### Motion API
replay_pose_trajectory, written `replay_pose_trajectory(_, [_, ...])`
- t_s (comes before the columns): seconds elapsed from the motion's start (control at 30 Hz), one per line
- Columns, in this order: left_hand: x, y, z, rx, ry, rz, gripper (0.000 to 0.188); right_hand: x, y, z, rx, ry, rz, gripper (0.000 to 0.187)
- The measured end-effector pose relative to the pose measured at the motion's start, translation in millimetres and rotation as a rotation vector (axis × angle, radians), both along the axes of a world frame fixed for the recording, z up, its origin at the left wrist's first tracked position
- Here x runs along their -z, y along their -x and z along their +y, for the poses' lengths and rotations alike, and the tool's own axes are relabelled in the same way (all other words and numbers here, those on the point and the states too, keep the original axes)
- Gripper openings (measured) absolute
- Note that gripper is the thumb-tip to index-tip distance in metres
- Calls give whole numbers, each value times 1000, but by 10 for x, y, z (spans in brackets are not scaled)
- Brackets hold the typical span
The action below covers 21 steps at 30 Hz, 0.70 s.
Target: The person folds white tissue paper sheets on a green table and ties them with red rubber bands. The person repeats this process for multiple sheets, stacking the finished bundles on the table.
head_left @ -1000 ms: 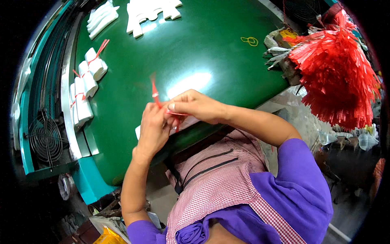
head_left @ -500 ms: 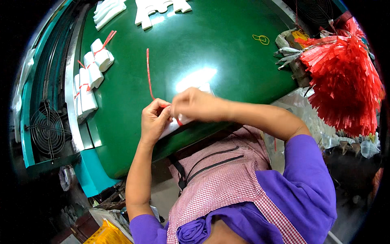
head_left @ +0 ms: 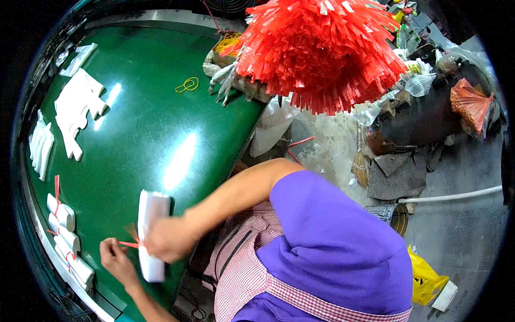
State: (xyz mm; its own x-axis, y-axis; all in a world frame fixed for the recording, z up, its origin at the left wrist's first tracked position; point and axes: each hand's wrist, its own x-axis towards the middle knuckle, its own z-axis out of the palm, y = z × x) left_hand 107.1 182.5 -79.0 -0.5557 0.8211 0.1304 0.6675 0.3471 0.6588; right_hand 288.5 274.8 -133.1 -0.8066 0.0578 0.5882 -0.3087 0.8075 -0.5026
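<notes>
Bundle of folded white material point(head_left: 152, 272) lies on a green table point(head_left: 145, 118) near the edge beside the person's body, its long axis running up and down the view, roughly in line with that edge. The right hand point(head_left: 170, 239), blurred, is the nearer of the two, covering the bundle's middle from the right; whether its fingers are closed on anything cannot be told. The left hand point(head_left: 115, 260) stands apart, to the left of the bundle, fingertips pinched together on a red strip point(head_left: 129, 244). Between left hand and bundle the strip stretches nearly straight, at about a right angle to the long axis, meeting the bundle around mid-length. Farther left, white rolls point(head_left: 80, 268) bound with red ties point(head_left: 57, 193) line the table's side, well apart from the bundle.
</notes>
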Motion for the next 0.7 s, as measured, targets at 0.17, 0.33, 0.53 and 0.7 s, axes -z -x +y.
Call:
replay_pose_trajectory(0.17, [124,-139,32,181,-14,316,9,-172,-123,-209,-69,24,-126,19])
replay_pose_trajectory(0.33, [-119,-415,-378,340,-67,348,24,-477,-552,1696,305,176,-301,41])
replay_pose_trajectory(0.53, [47,-773,-412,370,4,486,65,-640,-1298,2972,799,-210,-1061,50])
replay_pose_trajectory(0.7, [236,-572,-370,276,-79,508,61,-749,-755,2954,699,-391,-1154,26])
